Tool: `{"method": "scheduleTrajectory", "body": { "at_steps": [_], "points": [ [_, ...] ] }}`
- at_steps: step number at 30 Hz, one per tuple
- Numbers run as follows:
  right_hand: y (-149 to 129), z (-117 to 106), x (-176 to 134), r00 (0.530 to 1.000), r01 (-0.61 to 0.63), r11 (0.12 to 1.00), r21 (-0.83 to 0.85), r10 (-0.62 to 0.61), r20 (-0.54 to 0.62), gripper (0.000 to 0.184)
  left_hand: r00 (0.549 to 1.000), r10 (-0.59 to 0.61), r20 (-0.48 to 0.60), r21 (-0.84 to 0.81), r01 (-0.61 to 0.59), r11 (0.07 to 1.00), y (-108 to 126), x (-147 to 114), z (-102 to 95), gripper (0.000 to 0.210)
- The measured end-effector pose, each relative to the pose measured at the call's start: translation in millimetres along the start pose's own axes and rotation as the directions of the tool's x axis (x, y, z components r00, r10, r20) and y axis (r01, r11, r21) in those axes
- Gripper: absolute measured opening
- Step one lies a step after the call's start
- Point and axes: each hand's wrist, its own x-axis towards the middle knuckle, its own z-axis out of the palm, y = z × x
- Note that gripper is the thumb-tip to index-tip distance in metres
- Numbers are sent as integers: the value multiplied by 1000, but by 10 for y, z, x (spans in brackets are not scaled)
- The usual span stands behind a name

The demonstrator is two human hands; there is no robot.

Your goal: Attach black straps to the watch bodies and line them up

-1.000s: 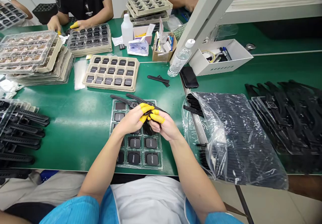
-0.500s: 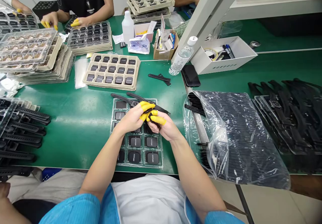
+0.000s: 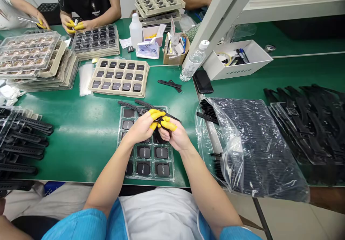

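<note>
My left hand and my right hand meet over a clear plastic tray. Yellow finger cots cover several fingertips. Both hands are closed, pinching a black watch strap between them; the fingers hide most of it, and whether a watch body is attached I cannot tell. Beneath my hands, the tray's compartments hold black square watch bodies with rounded corners. Across the tray's far end lie black watches with straps, just beyond my left fingers.
A clear bag of black straps lies to the right, strapped watches to the left. Ahead stand a beige tray, two loose straps, a water bottle, a phone and a white box. Co-workers sit across the table.
My fingers have shifted slightly around the strap, the right ones turning a little closer to the left. Across the table, a co-worker's hands have come together.
</note>
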Motion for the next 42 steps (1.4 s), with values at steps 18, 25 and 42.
{"method": "scheduleTrajectory", "body": {
  "at_steps": [18,25,42],
  "points": [
    [35,-59,44,996,-80,997,7,81,-30,34,993,-70,90,205,50,977,79,15,-39,37],
    [25,-73,28,997,45,995,-92,-51,-64,41,998,-41,46,-10,42,999,73,7,-39,50],
    [-253,-491,-28,920,123,366,-922,-391,-33,31,875,-454,169,614,267,743,21,-8,-1143,35]
  ]
}}
